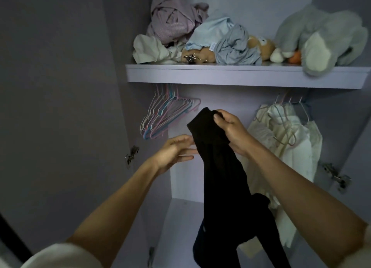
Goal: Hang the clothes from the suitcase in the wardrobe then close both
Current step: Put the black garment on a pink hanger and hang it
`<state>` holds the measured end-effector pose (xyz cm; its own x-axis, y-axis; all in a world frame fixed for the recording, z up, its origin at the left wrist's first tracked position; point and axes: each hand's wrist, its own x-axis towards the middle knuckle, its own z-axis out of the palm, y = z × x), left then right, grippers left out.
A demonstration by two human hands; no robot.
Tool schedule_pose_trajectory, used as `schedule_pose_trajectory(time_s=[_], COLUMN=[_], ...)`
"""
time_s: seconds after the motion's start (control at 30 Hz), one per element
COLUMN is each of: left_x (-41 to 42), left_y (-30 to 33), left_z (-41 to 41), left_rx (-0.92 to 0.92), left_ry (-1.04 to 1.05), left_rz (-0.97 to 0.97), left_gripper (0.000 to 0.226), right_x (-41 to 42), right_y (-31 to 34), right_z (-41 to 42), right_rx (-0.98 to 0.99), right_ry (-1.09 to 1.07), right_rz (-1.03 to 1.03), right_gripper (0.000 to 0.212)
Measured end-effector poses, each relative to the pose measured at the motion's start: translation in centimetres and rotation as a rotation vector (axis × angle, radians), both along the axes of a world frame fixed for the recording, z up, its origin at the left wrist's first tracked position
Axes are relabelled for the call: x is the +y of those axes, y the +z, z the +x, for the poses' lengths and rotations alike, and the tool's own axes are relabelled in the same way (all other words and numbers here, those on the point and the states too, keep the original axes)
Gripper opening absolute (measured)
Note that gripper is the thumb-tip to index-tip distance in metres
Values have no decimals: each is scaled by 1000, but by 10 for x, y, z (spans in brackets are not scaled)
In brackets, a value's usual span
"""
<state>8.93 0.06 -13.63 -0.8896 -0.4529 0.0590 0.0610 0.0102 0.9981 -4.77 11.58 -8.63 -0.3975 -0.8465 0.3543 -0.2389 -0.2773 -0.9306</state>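
Head view: right hand gripping black garment, left hand open beside.

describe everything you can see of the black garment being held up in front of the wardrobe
The black garment is a dark, soft, matte fabric, long and limp, hanging in front of the open wardrobe. Its folded top end is pinched in the right hand; the left hand, fingers straight, touches its left edge. The lower part bunches and trails out of frame. No hanger is on it yet; details of cut cannot be made out.
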Motion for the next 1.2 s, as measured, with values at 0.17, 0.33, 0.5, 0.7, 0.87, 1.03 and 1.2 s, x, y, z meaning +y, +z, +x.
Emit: schedule_pose_trajectory(time_s=[0.17,0.33,0.5,0.7,0.87,1.03,1.2], left_x=[-1,14,1,-13,-27,-28,-44], left_y=[9,5,30,61,64,68,50], left_z=[-15,-31,-36,-32,-16,0,19], left_rx=[-158,-57,282,459,462,434,238], left_ry=[-115,62,196,327,237,301,616], left_rz=[-158,-116,252,397,518,514,374], left_gripper=[52,16,21,19,23,22,32], right_x=[-2,-1,9,21,2,-18,-18], right_y=[2,4,-36,-97,-80,-77,-59], right_z=[-14,-23,-38,-15,-6,5,3], right_rx=[78,48,-268,-61,42,120,-38], right_ry=[-102,-153,-90,248,88,124,-15], right_rz=[7,2,136,525,354,455,359], right_gripper=[16,11,76,27,19,13,30])
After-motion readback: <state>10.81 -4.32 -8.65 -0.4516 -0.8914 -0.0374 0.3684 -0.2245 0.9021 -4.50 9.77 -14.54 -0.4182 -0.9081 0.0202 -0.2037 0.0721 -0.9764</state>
